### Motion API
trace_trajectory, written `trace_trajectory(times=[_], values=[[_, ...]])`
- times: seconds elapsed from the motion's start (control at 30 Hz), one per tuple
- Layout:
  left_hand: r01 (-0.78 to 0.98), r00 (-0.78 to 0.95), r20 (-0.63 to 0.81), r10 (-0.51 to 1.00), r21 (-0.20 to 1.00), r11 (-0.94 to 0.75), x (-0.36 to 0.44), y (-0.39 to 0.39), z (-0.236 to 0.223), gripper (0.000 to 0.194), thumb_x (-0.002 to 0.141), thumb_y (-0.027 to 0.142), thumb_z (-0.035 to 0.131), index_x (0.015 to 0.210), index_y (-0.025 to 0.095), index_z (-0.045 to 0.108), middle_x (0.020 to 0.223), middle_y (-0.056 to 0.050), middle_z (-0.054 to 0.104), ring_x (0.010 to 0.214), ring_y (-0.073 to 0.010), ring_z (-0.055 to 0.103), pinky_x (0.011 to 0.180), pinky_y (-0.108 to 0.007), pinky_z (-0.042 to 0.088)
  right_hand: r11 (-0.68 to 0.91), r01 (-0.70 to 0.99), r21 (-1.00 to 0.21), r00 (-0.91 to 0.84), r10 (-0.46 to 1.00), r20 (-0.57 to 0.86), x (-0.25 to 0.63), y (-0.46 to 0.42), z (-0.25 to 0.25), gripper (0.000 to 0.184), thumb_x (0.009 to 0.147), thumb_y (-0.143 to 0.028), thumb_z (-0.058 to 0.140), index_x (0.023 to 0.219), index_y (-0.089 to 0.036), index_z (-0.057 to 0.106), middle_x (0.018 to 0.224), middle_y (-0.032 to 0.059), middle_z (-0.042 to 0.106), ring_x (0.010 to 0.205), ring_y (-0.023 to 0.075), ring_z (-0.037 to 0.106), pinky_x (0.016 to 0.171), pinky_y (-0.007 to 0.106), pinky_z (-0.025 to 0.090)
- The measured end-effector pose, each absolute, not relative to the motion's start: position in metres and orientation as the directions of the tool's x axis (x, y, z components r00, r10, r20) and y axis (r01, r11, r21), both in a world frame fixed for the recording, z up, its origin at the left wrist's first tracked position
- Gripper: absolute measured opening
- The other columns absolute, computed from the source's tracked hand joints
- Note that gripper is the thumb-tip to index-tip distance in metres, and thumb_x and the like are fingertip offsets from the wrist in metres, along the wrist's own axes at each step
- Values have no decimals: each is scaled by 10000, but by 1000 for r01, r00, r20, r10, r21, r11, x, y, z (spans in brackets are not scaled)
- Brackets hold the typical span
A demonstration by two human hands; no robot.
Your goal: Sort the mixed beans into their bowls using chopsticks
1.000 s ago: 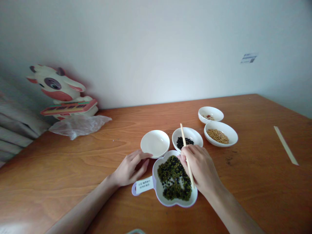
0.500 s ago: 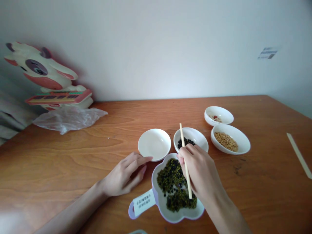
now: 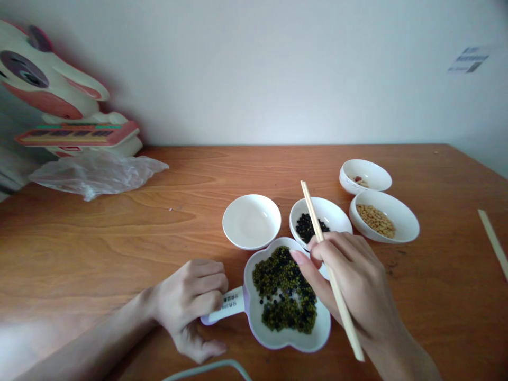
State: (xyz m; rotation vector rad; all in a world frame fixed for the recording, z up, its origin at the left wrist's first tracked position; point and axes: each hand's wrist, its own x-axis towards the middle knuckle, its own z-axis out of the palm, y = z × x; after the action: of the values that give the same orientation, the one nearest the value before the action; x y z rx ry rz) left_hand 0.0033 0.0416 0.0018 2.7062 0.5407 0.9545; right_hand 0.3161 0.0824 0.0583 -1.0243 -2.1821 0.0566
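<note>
My left hand (image 3: 192, 304) is at the handle of a white flower-shaped dish (image 3: 254, 338) with a purple rim. Its fingers curl over the labelled handle, while the thumb sticks out lower down. Small green beans (image 3: 273, 317) mixed with black beans fill much of the dish. In my right hand (image 3: 353, 280) is a pair of wooden chopsticks (image 3: 312, 209), pressed together and slanting, with nothing seen between them. That hand hovers over the dish's right edge. Just behind stands a white bowl (image 3: 337, 214) of black beans (image 3: 305, 227); left of it is an empty white bowl (image 3: 252, 222).
A bowl (image 3: 405, 217) of yellow soybeans and another bowl (image 3: 375, 172) with a few pieces stand at right. A wooden stick (image 3: 492, 238) lies farther right. A cow toy keyboard (image 3: 79, 135) and a clear plastic bag (image 3: 107, 174) are at left. A pale curved edge (image 3: 222, 364) shows in front.
My left hand has gone from the empty bowl's rim to the dish handle. My right hand has shifted right, the chopsticks swinging away from the beans. The view has tilted somewhat.
</note>
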Motion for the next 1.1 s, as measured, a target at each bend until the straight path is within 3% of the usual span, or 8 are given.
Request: trace_trajectory(times=[0.07,0.13,0.3,0.43,0.6,0.8,0.97,1.1], values=[[303,735,530,423,301,-904,4,41,3,247,868,243,691,918,240,449,713,-6,572,571,-180,452,542,-344,287,699,607,-379,-364,668,649,327,81,60,215,980,-160,673,780,-199,605,777,31,647,776,193,610,778,368,448],[315,754,490,437,314,-896,4,41,4,244,871,119,629,903,243,421,700,3,560,573,-178,439,547,-351,263,628,544,-556,-171,732,660,337,82,59,261,1039,-194,580,789,-204,655,775,36,659,766,185,614,751,356,450],[308,759,446,474,395,-865,7,42,7,300,927,228,672,890,253,376,693,12,532,593,-189,435,555,-374,256,460,199,-865,183,850,494,351,88,64,443,1096,-455,465,838,-205,724,692,33,661,622,184,579,604,362,421],[273,757,441,483,459,-845,9,43,7,317,1038,432,548,852,253,363,681,8,493,588,-191,426,552,-368,267,431,-19,-902,143,894,424,349,88,72,405,1095,-468,462,965,-205,740,745,35,678,682,186,612,621,348,449],[226,731,413,543,605,-764,4,42,10,366,1127,403,263,833,232,397,700,-31,531,630,-193,463,605,-353,370,199,-144,-969,-26,978,205,340,88,70,197,1033,-332,625,926,-214,740,783,20,644,702,152,585,574,291,450],[489,391,219,894,773,-404,-1,41,13,414,1136,326,376,752,196,462,694,9,502,624,-127,448,593,-258,399,87,-173,-981,-2,996,88,341,79,65,105,879,-296,838,971,-248,820,797,13,675,691,124,582,569,248,475],[406,356,-25,934,905,-130,1,45,9,449,1138,407,409,746,191,437,656,49,412,568,-89,360,510,-207,352,38,-185,-982,-87,995,55,359,65,69,130,896,-332,827,1015,-290,860,738,8,660,652,119,559,539,241,473],[412,356,-19,934,900,-138,5,46,11,454,1120,406,459,725,184,429,662,48,398,568,-78,356,499,-196,332,86,-163,-983,-18,996,90,364,62,72,216,980,-438,728,1027,-275,862,686,-3,545,635,122,494,523,262,424]])
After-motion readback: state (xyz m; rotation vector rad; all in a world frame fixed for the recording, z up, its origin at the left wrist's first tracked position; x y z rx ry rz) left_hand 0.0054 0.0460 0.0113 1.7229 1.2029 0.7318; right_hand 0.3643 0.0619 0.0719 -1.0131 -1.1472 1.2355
